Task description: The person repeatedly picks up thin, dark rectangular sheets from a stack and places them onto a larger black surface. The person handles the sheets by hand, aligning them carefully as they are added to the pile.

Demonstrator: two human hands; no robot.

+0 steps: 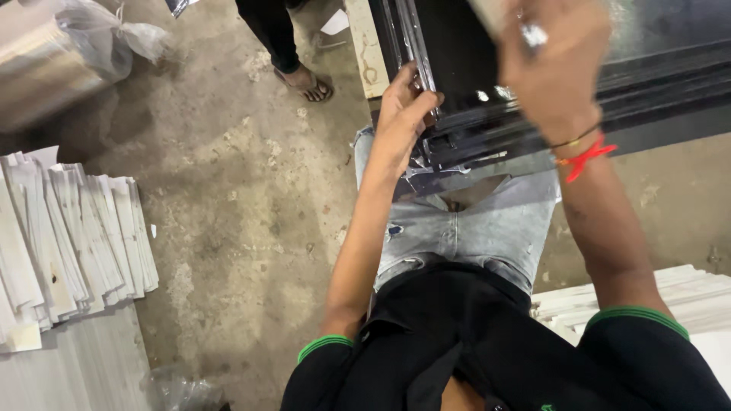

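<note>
A stack of black metal frames [533, 99] lies across my lap, over my pale jeans. My left hand [403, 114] grips the near left corner of the stack, fingers curled on the frame edge. My right hand [552, 65] is raised over the top of the stack, with a ring on one finger and a red thread at the wrist; it presses on a pale flat piece at the top edge of the view. What lies under that palm is hidden.
Stacks of white strips [68, 236] lie on the concrete floor at the left. A shiny roll wrapped in plastic [53, 61] sits top left. Another person's sandalled foot [308, 80] stands just beyond. More white sheets [685, 297] lie at my right.
</note>
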